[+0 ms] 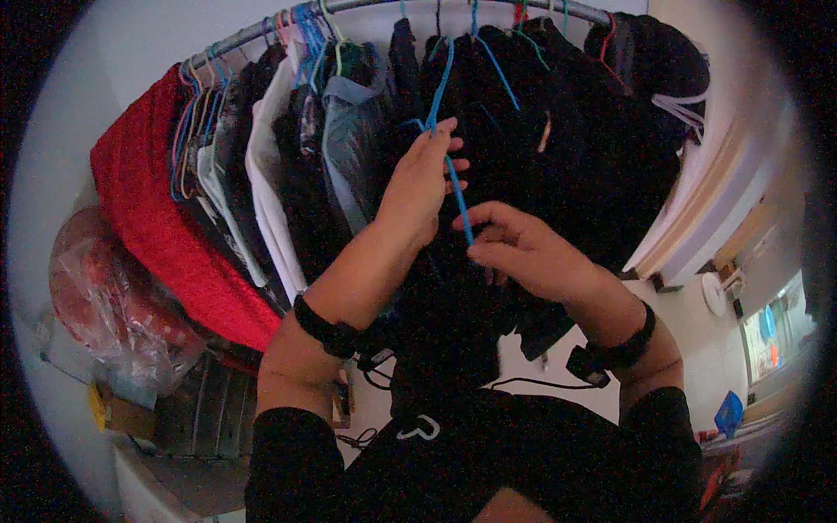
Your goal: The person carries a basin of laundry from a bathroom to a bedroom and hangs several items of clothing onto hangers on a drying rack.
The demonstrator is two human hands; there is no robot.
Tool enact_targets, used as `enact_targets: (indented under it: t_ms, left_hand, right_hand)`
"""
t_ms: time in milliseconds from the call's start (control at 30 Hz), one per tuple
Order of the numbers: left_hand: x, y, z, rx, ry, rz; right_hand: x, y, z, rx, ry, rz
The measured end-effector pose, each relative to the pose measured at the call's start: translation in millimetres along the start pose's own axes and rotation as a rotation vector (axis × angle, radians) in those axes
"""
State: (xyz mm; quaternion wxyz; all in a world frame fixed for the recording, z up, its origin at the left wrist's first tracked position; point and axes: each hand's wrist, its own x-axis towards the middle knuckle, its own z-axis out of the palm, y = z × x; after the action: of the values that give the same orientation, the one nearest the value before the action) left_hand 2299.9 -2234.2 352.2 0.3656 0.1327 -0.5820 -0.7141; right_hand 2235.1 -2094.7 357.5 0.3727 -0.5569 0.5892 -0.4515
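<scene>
A thin blue clothes hanger (456,186) slants down in front of the dark clothes. My left hand (418,176) is on it near its neck, the hanger passing between thumb and fingers, and the fingers only loosely bent. Lower down, my right hand (523,245) pinches the end of one arm of the hanger between thumb and forefinger. Dark garments (543,176) hang close behind both hands; in the dim light I cannot tell whether one of them is on this hanger. A grey-blue collared shirt (350,144) hangs left of my left hand.
A metal rail (248,36) curves across the top with many clothes on hangers. At the left hang a white garment (265,176) and a red garment (163,229). Below them is a plastic-wrapped bundle (124,294). Black cables (549,382) run from bands on my forearms.
</scene>
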Motion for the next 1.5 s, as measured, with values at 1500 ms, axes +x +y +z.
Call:
enact_targets:
  t_ms: [1500]
  left_hand:
    - [-57.4, -40.8, -110.4, 0.183, 0.182, 0.185]
  right_hand:
    - [91.5, -7.6, 23.6, -0.826, 0.463, -0.741]
